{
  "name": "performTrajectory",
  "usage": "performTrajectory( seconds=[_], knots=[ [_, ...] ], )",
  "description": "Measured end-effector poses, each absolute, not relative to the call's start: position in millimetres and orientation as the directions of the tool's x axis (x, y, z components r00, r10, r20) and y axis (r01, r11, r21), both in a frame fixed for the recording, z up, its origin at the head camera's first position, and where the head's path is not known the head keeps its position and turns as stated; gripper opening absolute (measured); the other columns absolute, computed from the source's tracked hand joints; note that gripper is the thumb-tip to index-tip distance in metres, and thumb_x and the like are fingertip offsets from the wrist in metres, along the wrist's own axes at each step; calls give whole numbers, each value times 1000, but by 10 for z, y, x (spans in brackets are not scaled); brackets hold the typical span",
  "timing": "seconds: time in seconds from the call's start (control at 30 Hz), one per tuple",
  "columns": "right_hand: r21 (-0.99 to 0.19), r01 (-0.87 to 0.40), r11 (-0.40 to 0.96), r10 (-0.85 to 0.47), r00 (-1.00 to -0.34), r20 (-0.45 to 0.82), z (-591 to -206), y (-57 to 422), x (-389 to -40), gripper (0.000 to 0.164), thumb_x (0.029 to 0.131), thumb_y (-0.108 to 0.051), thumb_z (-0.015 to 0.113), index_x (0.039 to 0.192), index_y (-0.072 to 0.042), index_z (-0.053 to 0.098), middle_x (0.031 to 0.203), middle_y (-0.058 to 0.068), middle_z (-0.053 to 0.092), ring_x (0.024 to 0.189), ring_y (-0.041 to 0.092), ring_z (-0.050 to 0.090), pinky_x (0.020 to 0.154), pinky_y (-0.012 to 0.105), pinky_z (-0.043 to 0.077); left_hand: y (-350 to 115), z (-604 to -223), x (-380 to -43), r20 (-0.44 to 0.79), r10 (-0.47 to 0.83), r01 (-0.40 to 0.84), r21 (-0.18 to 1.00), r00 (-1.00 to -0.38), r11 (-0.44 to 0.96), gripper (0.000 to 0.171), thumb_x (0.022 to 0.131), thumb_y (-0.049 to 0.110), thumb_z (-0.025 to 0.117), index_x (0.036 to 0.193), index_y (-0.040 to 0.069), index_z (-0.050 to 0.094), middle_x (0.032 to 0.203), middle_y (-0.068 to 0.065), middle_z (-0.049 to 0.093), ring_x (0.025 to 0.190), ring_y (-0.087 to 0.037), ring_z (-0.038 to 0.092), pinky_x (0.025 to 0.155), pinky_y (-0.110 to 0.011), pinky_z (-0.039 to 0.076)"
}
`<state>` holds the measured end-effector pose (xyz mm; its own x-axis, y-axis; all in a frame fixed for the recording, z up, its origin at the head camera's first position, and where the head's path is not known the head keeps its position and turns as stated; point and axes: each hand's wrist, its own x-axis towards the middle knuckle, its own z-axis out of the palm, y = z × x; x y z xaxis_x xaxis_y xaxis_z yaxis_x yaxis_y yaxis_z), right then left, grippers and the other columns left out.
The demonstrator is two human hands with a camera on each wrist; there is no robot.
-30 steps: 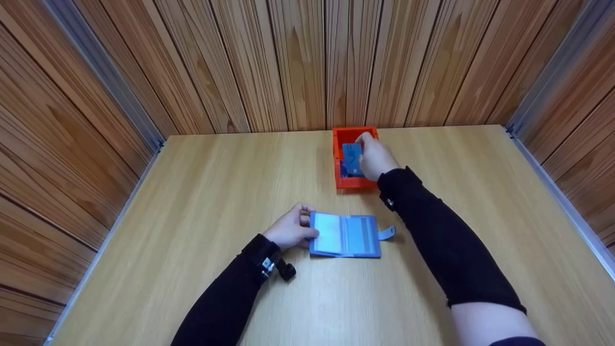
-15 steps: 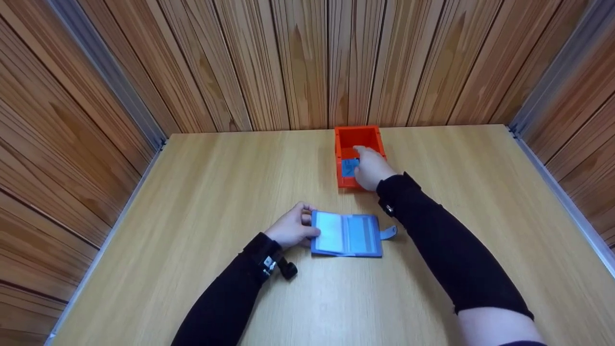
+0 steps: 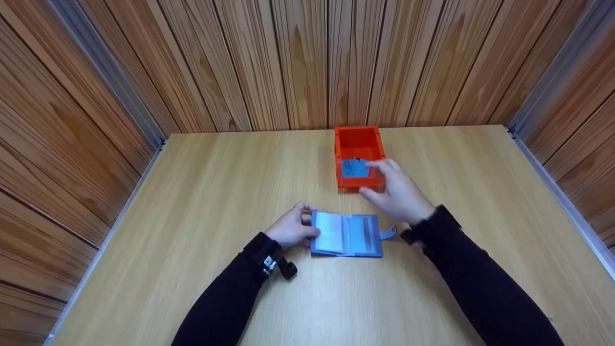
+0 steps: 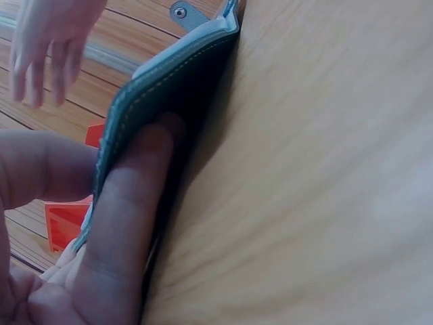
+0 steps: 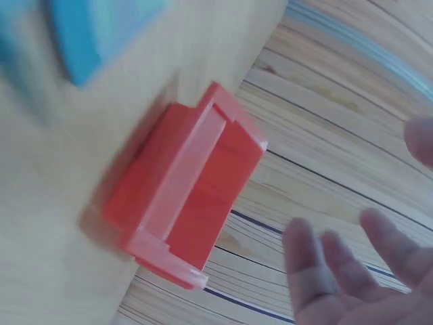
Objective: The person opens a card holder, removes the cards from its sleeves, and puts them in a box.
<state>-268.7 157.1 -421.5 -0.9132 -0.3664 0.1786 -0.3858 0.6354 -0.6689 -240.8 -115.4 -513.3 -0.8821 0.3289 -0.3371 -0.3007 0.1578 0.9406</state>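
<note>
A small blue card wallet (image 3: pixel 346 234) lies spread on the table, showing clear sleeves inside and a snap strap (image 3: pixel 388 232) at its right. My left hand (image 3: pixel 294 227) pinches its left edge, thumb on top; in the left wrist view the fingers (image 4: pixel 128 210) reach under the cover. My right hand (image 3: pixel 401 192) is in the air between the wallet and the red bin (image 3: pixel 360 182), fingers spread, holding nothing. Inside the bin rests a blue card (image 3: pixel 353 168), partly overlapped by the right fingertips in the head view. The right wrist view also shows the hand's spread fingers (image 5: pixel 352 271).
The red bin stands toward the back of the wooden table (image 3: pixel 230 182), near the plank wall (image 3: pixel 288 67). Plank side walls rise at left and right, with grey metal strips (image 3: pixel 562 202) along the table's edges.
My right hand has let go of the blue card, which now lies lower in the red bin, and has drawn back toward me with fingers spread. The left hand stays on the wallet.
</note>
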Motion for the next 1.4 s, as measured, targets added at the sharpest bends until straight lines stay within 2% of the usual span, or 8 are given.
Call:
performTrajectory(
  seconds=[0.1, 0.23, 0.33, 0.47, 0.87, 1.07, 1.23, 1.4],
  knots=[
    [-721, -306, 622, -376, -924, 68, -4315, 1634, -2510, 64, 85, -40, 76, 139, -17, 48, 132, 2, 49, 105, 24, 57, 85, 39, 57, -1159, -5133, -2419, -346, 324, -305, 937, -880, 173, 55, 83, -5, 69, 126, 11, 39, 111, -14, 66, 89, -27, 70, 69, -42, 61],
    [-765, -178, 619, -376, -922, -90, -4482, 1625, -2426, 66, 83, -39, 79, 137, -19, 48, 131, 4, 52, 113, 26, 55, 89, 38, 56, -1169, -5122, -2423, -365, 312, -315, 928, -877, 199, 56, 83, -3, 71, 127, 13, 40, 112, -13, 66, 91, -27, 70, 70, -42, 61],
    [-720, -134, 681, -364, -915, -174, -4595, 1595, -2432, 70, 79, -39, 82, 138, -19, 49, 132, 5, 53, 112, 25, 54, 91, 38, 56, -1170, -5115, -2416, -375, 311, -322, 924, -874, 209, 56, 84, -2, 71, 127, 14, 41, 112, -12, 66, 92, -27, 69, 70, -42, 61],
    [-654, -113, 748, -351, -903, -246, -4707, 1576, -2460, 76, 74, -41, 86, 138, -17, 51, 131, 3, 53, 113, 23, 53, 100, 41, 51, -1175, -5100, -2402, -379, 311, -323, 921, -872, 217, 55, 84, -1, 72, 127, 14, 41, 113, -11, 66, 93, -27, 69, 71, -41, 61],
    [-629, -155, 762, -367, -904, -221, -4773, 1601, -2477, 74, 72, -39, 87, 132, -10, 57, 124, 5, 60, 109, 24, 53, 100, 42, 48, -1157, -5131, -2389, -327, 332, -285, 944, -885, 170, 55, 83, -5, 70, 126, 9, 38, 108, -12, 66, 87, -25, 69, 68, -40, 61],
    [-650, -122, 750, -356, -903, -241, -4788, 1623, -2504, 69, 75, -41, 85, 131, -12, 58, 121, 3, 61, 107, 23, 53, 99, 40, 48, -1156, -5128, -2390, -327, 326, -282, 943, -887, 178, 55, 83, -5, 70, 126, 9, 39, 107, -12, 67, 88, -25, 70, 69, -41, 61],
    [-670, -115, 733, -363, -900, -242, -4791, 1639, -2519, 64, 80, -47, 79, 130, -14, 58, 115, 3, 60, 103, 23, 53, 93, 38, 49, -1152, -5127, -2386, -328, 325, -287, 943, -887, 169, 55, 83, -6, 69, 126, 9, 39, 109, -13, 67, 89, -26, 70, 70, -43, 61],
    [-688, -96, 719, -354, -903, -244, -4788, 1636, -2532, 60, 82, -46, 77, 129, -15, 59, 111, 4, 59, 99, 22, 53, 84, 33, 50, -1150, -5127, -2385, -330, 320, -288, 942, -888, 170, 54, 83, -5, 69, 126, 9, 39, 109, -13, 67, 89, -26, 70, 70, -42, 61]
  ],
)
